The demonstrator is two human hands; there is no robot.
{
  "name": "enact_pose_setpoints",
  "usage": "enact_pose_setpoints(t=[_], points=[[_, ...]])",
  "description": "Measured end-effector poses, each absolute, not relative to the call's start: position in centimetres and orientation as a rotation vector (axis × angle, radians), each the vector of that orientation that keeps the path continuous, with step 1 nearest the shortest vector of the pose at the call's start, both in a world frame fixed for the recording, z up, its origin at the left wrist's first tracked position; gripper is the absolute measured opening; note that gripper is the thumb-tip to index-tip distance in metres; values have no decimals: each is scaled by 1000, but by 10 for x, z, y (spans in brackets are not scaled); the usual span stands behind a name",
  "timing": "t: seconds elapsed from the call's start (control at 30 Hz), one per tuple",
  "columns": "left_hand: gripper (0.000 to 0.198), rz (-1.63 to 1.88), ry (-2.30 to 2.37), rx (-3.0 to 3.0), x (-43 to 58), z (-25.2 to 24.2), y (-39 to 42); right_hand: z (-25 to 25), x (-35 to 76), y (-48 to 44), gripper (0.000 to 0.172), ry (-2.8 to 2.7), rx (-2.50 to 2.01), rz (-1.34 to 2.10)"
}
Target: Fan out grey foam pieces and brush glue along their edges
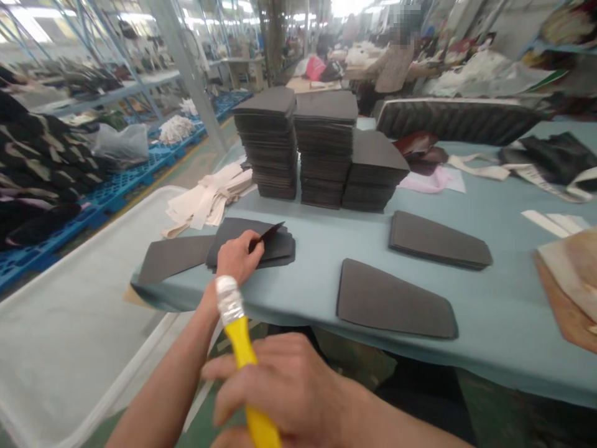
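Head view: the left hand [237, 255] is seen at the near left corner of the table [489, 298]. Its thumb and fingers are pinched on the edge of the top sheet [269, 232] of a low pile [282, 247] of dark grey cut pieces; that edge is lifted clear while the rest lies flat. The right hand [280, 392] is held low in the foreground, off the table, with its fingers closed round the yellow handle of a brush [237, 336], whose bristles are not shown. The sheet is judged to be light, thin and limp, with a matt face unlikely to slip, so it would probably droop if raised by one corner. A hold at the lifted edge, with the sheets beneath kept down, is judged the best. Similar pieces are laid further along the table: a single piece [392, 302], a second low pile [438, 239], and three tall stacks [326, 149] behind.
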State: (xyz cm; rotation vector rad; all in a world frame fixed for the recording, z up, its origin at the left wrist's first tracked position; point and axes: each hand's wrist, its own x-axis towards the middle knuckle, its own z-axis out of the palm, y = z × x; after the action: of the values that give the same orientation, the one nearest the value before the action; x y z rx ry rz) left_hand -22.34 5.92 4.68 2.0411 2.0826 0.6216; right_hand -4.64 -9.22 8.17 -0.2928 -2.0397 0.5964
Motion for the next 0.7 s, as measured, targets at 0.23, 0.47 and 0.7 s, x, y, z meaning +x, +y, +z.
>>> enact_pose_setpoints(t=[0.23, 0.47, 0.7], points=[[25, 1047, 1983, 1838, -244, 53, 71, 83, 57, -73, 10, -1809, -840, 466], [25, 1429, 1985, 1750, -237, 83, 64, 95, 75, -55, 12, -1771, -1024, 361], [11, 1590, 1726, 1942, -172, 67, 11, 101, 57, -27, 20, -1597, -1225, 648]])
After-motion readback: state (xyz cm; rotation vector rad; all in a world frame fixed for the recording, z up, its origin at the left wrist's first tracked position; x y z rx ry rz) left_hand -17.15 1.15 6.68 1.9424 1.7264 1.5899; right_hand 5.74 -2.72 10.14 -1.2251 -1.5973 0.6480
